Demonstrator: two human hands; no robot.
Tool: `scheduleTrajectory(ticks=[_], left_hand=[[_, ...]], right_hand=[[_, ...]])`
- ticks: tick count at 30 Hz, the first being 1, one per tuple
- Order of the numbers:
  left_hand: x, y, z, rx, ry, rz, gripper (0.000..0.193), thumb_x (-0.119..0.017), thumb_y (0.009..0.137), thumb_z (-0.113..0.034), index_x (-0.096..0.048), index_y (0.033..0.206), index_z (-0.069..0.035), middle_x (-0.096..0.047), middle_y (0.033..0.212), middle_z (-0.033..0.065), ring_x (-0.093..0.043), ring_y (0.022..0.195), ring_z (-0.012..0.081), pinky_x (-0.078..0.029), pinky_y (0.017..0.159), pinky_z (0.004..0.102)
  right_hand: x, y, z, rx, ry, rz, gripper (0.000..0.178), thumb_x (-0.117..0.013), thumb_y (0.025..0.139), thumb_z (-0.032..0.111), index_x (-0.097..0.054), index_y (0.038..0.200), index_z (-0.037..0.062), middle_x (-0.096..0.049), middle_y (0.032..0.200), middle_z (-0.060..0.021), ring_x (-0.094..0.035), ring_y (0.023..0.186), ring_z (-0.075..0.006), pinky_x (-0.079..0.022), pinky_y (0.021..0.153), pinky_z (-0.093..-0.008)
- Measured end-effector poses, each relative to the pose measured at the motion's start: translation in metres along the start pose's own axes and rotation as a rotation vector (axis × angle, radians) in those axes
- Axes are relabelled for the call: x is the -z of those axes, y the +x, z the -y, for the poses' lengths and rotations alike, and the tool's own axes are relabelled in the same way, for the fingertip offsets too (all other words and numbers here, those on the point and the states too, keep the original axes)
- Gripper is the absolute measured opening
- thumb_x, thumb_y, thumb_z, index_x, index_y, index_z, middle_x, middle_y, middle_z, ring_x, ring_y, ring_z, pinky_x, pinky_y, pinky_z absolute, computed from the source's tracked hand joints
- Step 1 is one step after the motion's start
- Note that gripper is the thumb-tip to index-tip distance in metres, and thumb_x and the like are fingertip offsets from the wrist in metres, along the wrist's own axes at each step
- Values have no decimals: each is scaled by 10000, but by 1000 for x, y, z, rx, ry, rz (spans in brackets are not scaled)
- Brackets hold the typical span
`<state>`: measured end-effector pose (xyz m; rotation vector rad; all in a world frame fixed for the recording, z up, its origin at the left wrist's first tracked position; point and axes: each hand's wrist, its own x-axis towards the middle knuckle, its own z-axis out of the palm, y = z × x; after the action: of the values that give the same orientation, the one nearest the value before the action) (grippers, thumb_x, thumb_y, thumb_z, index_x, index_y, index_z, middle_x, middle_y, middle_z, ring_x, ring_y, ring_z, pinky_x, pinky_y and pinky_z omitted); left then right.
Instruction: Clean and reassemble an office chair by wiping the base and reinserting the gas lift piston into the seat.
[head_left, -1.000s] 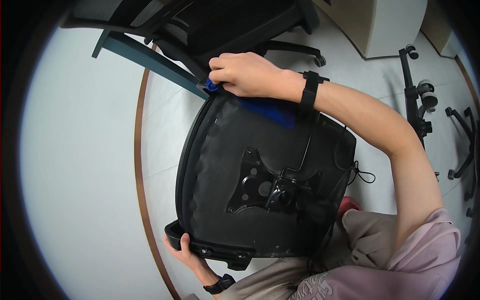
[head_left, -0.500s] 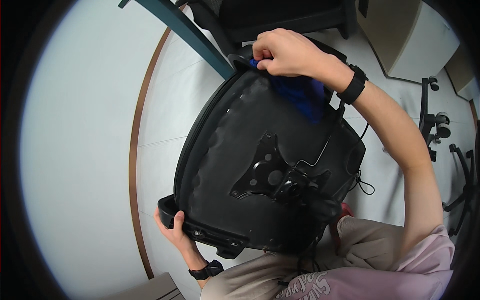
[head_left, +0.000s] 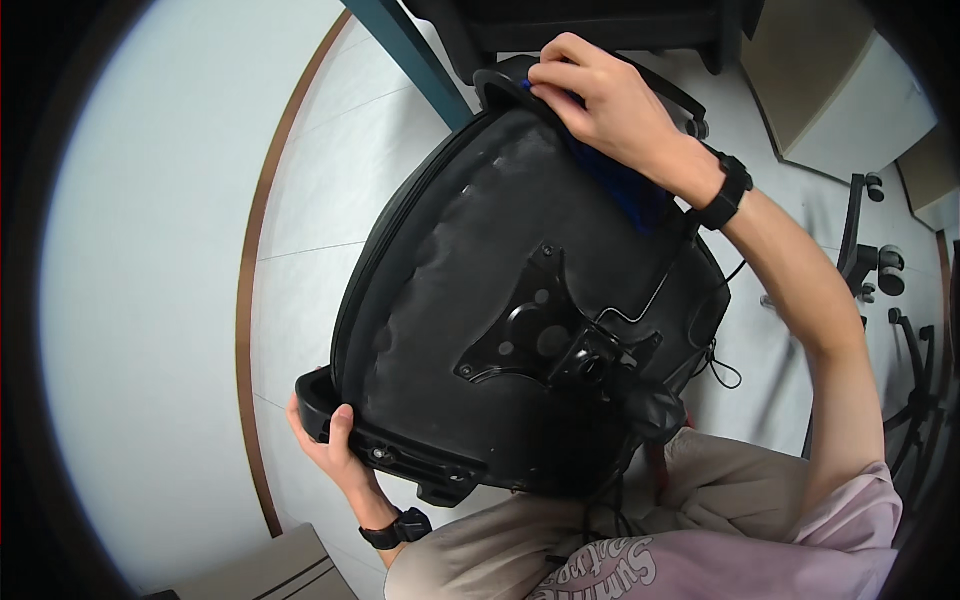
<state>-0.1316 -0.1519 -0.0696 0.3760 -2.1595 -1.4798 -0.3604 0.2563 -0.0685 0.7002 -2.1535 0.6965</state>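
A black office chair seat (head_left: 470, 270) lies tipped over before me, its underside toward me. Bolted to that underside is a black metal mounting plate (head_left: 520, 335) with a bent lever beside it. My left hand (head_left: 335, 450) grips the black plastic armrest (head_left: 400, 455) at the lower left, thumb over its edge. At the far edge my right hand (head_left: 610, 105) pinches a dark blue cloth (head_left: 625, 190) against the black curved armrest (head_left: 503, 85). Most of the cloth hangs below the hand and wrist, over the seat's underside.
A teal beam (head_left: 420, 65) slants behind the chair, near another black chair (head_left: 600, 25). Pale cabinets (head_left: 860, 110) stand at the far right. Below them are chair bases with casters (head_left: 890, 270). A white wall (head_left: 150, 250) with brown skirting runs along the left.
My right hand has moved slightly up and right along the far armrest with the blue cloth. The chair has shifted a little, and my left hand still grips its armrest.
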Motion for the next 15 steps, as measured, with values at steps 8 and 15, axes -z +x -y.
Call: scheduleTrajectory(ticks=[8, 15], left_hand=[[9, 3, 3, 35, -43, 19, 699, -833, 754, -264, -543, 1329, 9, -643, 1181, 148, -645, 1070, 249, -498, 1000, 347], [13, 6, 4, 43, -9, 21, 690, -835, 756, -275, -552, 1318, 8, -642, 1189, 140, -633, 1080, 246, -480, 1018, 356]], right_hand=[[42, -18, 13, -83, -174, 446, 505, -634, 994, 273, -570, 1494, 234, -595, 1066, -146, -645, 1016, -308, -542, 902, -417], [41, -12, 15, -57, -184, 495, 466, -567, 946, 178, -618, 1394, 60, -684, 908, -203, -707, 908, -369, -571, 854, -466]])
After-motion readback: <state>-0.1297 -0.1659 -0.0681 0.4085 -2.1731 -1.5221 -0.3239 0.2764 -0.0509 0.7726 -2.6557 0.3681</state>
